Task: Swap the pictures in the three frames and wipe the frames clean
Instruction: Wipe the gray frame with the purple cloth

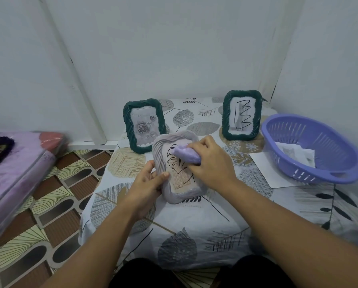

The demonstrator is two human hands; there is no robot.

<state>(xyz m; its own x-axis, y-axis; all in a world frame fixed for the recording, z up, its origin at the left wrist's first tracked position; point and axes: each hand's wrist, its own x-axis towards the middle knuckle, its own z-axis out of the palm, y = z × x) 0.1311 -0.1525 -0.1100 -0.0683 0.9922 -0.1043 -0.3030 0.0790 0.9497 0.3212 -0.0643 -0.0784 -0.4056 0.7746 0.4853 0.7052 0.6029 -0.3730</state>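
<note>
- Gripping a bunched lilac cloth [186, 155], the right hand [210, 161] presses it on the pale frame [179, 173]
- left hand [148, 183] clasps that frame's left edge — tilted above the worktop [194, 229]
- two green frames [144, 125] [242, 115] stand behind
- purple basket [311, 148] — right

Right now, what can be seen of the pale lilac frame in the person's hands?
The pale lilac frame has a thick, ribbed, rope-like border, glossy like plastic or ceramic. It shows a black line drawing on beige. It is tilted back, its lower edge at the tablecloth. The left hand grips its left edge; the right hand presses a lilac cloth on its front.
</note>
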